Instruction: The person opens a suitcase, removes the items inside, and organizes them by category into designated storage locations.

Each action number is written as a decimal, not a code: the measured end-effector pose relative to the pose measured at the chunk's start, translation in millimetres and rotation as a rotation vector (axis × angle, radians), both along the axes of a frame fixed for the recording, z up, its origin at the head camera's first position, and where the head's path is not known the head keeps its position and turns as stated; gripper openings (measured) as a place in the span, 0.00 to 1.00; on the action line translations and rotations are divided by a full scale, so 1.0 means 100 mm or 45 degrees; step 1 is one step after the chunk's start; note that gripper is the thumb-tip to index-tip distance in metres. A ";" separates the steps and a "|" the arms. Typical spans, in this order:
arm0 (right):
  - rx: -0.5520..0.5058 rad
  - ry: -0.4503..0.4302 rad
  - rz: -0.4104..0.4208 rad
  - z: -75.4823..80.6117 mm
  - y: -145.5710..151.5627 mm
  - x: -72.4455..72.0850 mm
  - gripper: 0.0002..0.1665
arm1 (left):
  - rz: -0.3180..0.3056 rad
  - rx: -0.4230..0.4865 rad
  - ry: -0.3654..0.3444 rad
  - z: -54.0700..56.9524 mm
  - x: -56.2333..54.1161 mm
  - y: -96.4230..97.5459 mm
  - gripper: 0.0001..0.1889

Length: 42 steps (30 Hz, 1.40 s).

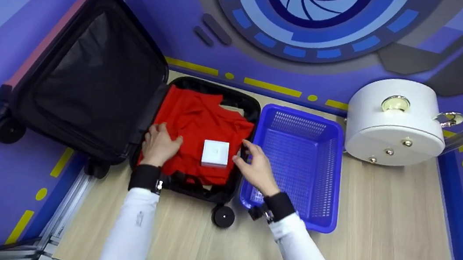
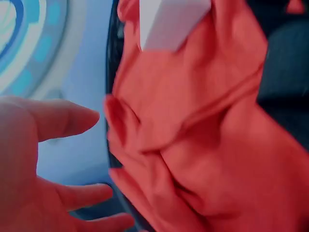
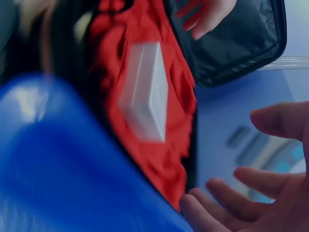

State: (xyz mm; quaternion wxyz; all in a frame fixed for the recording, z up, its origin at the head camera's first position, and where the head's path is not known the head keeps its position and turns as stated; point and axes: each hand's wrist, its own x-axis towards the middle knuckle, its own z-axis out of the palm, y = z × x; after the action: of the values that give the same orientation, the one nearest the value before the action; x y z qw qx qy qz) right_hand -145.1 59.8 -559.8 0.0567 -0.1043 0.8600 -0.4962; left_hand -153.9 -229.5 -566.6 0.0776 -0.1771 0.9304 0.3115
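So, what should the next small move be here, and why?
Probably smooth the red garment with the left grip: the cloth lies wrinkled, reaching the hinge side of the open suitcase, and that grip is at its edge. The white box rests on top, so go gently.

White box [image 2: 174, 23] partly beyond the left wrist view's top edge, blue basket [image 3: 72, 164] blurry in the right's.

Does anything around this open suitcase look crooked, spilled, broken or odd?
Nothing looks spilled or broken. The red cloth in the suitcase is rumpled rather than folded, with the white box on top. Right of the blue basket, the white case may be tipped over: three metal studs, perhaps feet, show on its near side.
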 end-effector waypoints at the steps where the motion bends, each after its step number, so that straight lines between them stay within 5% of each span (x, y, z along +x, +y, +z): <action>1: -0.015 -0.071 0.003 -0.01 -0.05 -0.05 0.38 | 0.012 0.020 -0.040 -0.02 -0.04 -0.04 0.40; 7: -0.169 -0.374 -0.060 -0.13 -0.23 -0.23 0.44 | 0.058 0.120 -0.168 -0.22 -0.15 -0.12 0.41; 15: -0.619 -0.731 -0.172 -0.29 -0.38 -0.40 0.53 | 0.120 0.057 -0.096 -0.45 -0.20 -0.12 0.42; 19: -0.889 -0.866 -0.202 -0.36 -0.34 -0.44 0.55 | 0.150 0.071 -0.068 -0.43 -0.23 -0.14 0.46; 25: -1.225 -0.929 -0.240 -0.40 -0.28 -0.46 0.51 | 0.110 0.095 -0.128 -0.34 -0.25 -0.15 0.37; 35: -1.018 -0.876 -0.104 -0.46 -0.35 -0.52 0.45 | 0.149 0.172 -0.193 -0.32 -0.29 -0.06 0.41; 42: -0.984 -0.894 -0.055 -0.49 -0.36 -0.54 0.48 | 0.196 0.083 -0.118 -0.38 -0.29 -0.12 0.43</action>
State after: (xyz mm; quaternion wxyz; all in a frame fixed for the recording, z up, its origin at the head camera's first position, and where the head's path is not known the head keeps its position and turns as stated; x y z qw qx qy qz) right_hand -199.1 24.2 -608.5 0.2888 0.0730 0.5451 -0.7837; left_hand -183.1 -241.4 -604.8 0.1022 -0.2597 0.8987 0.3383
